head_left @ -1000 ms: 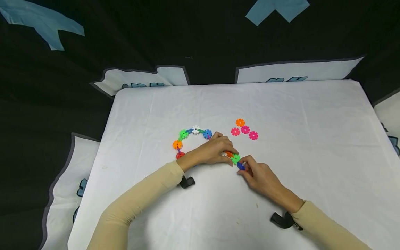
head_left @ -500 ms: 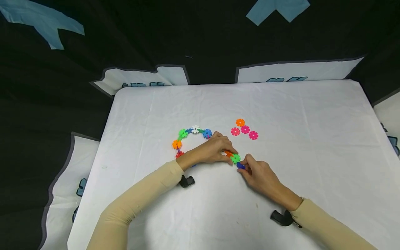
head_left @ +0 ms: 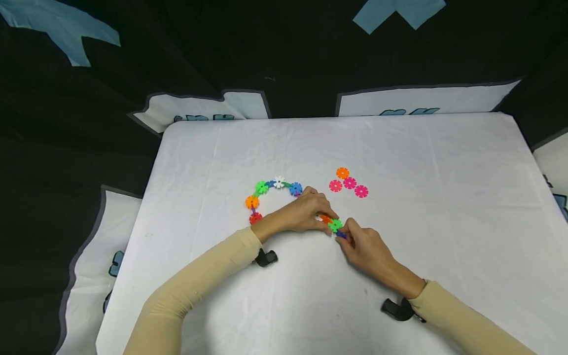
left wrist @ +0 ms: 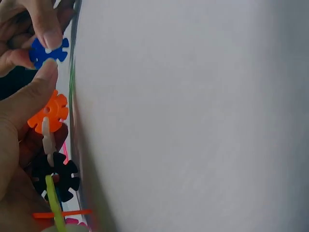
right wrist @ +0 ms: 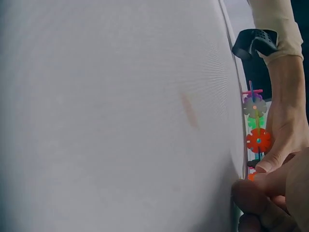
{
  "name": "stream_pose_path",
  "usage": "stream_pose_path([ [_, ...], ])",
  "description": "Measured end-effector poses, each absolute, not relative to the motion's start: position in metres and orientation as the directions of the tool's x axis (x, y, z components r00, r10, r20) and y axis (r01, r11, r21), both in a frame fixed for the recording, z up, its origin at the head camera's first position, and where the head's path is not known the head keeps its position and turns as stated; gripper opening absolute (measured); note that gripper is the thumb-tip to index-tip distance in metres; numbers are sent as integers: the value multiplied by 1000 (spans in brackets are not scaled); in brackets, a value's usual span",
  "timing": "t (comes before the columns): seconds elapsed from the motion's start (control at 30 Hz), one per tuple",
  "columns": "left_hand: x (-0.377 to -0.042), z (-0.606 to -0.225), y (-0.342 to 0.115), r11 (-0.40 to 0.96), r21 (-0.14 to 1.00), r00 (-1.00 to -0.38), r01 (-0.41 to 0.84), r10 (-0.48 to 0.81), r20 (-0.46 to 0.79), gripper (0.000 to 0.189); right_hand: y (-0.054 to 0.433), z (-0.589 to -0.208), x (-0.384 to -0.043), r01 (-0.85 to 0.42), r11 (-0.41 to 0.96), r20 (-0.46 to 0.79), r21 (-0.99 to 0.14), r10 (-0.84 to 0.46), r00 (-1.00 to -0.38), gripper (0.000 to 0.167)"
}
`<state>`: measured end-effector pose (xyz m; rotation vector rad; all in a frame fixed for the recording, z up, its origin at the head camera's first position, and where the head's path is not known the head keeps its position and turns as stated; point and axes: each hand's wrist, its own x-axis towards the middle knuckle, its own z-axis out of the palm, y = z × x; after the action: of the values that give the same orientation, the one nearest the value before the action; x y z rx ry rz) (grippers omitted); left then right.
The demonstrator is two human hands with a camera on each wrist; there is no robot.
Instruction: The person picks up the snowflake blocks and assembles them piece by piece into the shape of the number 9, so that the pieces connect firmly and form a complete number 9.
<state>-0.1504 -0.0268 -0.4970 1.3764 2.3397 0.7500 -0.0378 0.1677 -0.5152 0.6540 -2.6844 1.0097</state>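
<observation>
A chain of notched plastic snowflake discs curves across the white table, with a green disc [head_left: 261,187], an orange disc [head_left: 252,202] and a red disc [head_left: 255,218] along its left side. My left hand [head_left: 306,212] grips the chain's right end, beside an orange-red disc [head_left: 326,218] and a bright green disc [head_left: 335,225]. Between thumb and fingers, my right hand [head_left: 368,249] pinches a blue disc [left wrist: 48,52] right at the green one's lower edge. In the left wrist view, a black disc [left wrist: 67,181] hangs under the left hand. My left forearm and hand hide the chain's lower middle.
Behind the hands lie loose discs: one orange [head_left: 342,173] and several pink, including a pink disc [head_left: 361,191]. The white cloth-covered table [head_left: 443,222] extends around them. A dark curtain [head_left: 301,59] hangs behind the far edge.
My right hand has shifted slightly left and up, bringing the blue disc closer against the green disc; less of the blue shows now. My left hand has stayed nearly still.
</observation>
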Motion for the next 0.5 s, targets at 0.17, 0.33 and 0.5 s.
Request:
stream_pose_path([
  [0.17, -150, -498, -27, 397, 610, -502, 686, 865, 1, 38, 166, -517, -38, -481, 672, 352, -563, -332, -875, 33],
  [0.33, -149, -498, -29, 380, 635, -508, 673, 861, 24, 37, 166, -519, -38, -517, 676, 395, -524, -345, -851, 33],
  [0.5, -149, -499, -30, 359, 659, -509, 661, 860, 42, 37, 164, -520, -38, -550, 665, 449, -505, -343, -826, 32],
])
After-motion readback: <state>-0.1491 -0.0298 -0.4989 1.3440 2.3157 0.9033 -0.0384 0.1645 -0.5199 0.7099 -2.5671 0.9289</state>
